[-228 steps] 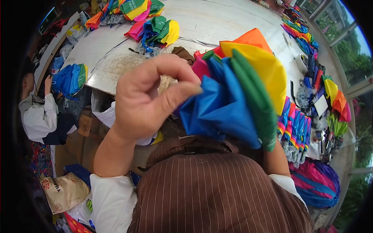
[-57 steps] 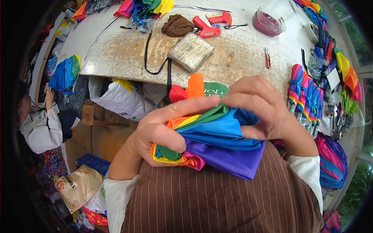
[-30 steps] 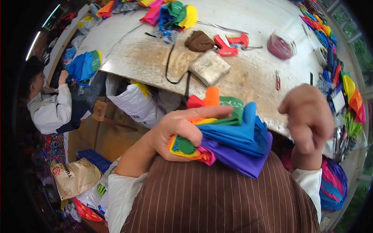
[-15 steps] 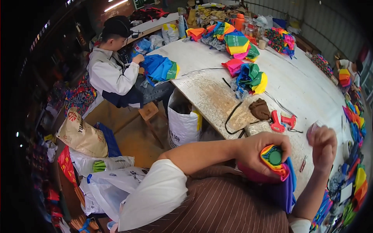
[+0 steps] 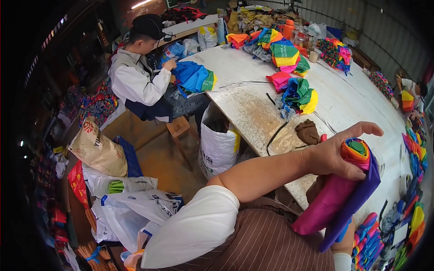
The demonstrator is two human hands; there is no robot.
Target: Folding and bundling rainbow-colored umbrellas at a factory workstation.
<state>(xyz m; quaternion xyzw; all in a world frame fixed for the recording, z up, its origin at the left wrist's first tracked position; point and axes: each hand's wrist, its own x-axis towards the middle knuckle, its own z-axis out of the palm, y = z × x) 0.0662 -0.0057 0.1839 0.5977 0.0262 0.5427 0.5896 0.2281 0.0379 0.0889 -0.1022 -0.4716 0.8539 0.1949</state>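
A rolled rainbow umbrella [image 5: 326,205], pink and purple outside with a green core at its upper end, slants up in front of my apron. My left hand [image 5: 337,153] holds it near that end, the thumb pressed on the pink cloth and the index finger raised away from it. Behind the roll, just below the left hand, a shaded part of my right hand [image 5: 315,189] shows; most of its fingers are hidden. My right forearm comes up behind the lower end. A brown cloth pouch [image 5: 307,132] lies on the table beyond my left hand.
The white table [image 5: 352,106] holds heaps of colourful folded fabric [image 5: 300,95]. At its left edge a co-worker [image 5: 142,74] handles a blue piece [image 5: 192,76]. A white sack [image 5: 217,147] stands by the table, near a wooden stool [image 5: 178,127]. Bags [image 5: 97,151] crowd the left.
My left hand has moved right and up with the umbrella and loosened its index finger. My right hand, raised apart before, has dropped behind the roll. The view has shifted slightly.
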